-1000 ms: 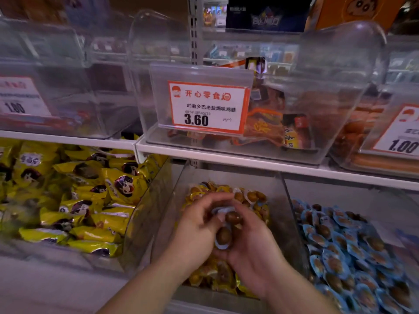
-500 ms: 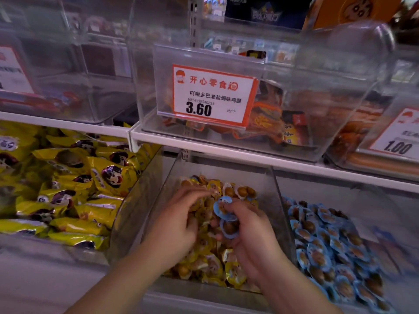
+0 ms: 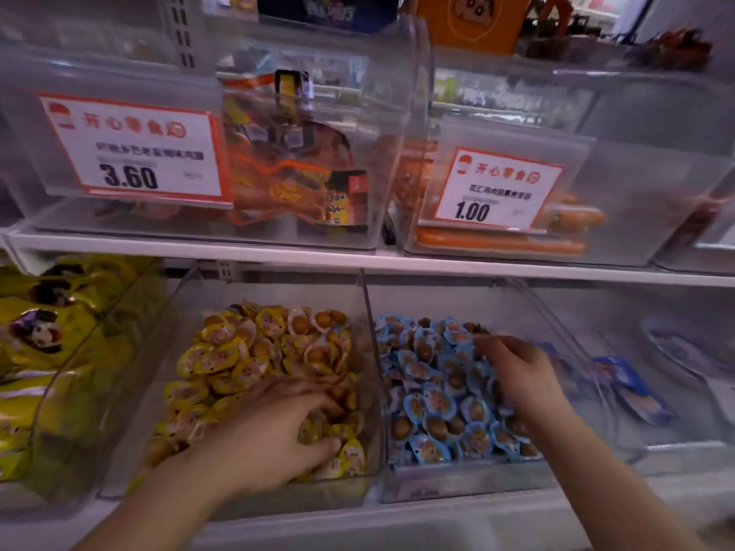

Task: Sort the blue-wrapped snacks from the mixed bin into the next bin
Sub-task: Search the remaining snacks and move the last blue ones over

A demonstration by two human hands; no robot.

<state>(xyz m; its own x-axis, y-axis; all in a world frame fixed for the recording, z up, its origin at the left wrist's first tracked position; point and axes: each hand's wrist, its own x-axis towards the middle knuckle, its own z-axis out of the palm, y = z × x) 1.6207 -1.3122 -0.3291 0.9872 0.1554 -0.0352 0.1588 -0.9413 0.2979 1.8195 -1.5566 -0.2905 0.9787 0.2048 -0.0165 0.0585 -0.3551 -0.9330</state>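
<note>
The mixed bin (image 3: pixel 278 493) is a clear plastic box piled with yellow-wrapped snacks (image 3: pixel 246 351); no blue wrapper shows in it. My left hand (image 3: pixel 278 427) is inside it, fingers curled down into the front right of the pile, fingertips buried. The neighbouring clear bin (image 3: pixel 457 485) to the right holds the blue-wrapped snacks (image 3: pixel 437 403). My right hand (image 3: pixel 513 375) hovers over the right side of that blue pile, fingers loosely spread and pointing down, with no snack visible in them.
Yellow snack bags (image 3: pixel 47 332) fill the bin to the left. A white shelf edge (image 3: pixel 358 264) runs just above the bins, carrying clear boxes with price tags 3.60 (image 3: pixel 131 153) and 1.00 (image 3: pixel 493 188). A further bin on the right holds a blue packet (image 3: pixel 628 383).
Both hands were together over the mixed bin, my right hand holding blue-wrapped snacks. My right hand has moved right over the blue bin and holds nothing visible; my left has dropped into the yellow pile.
</note>
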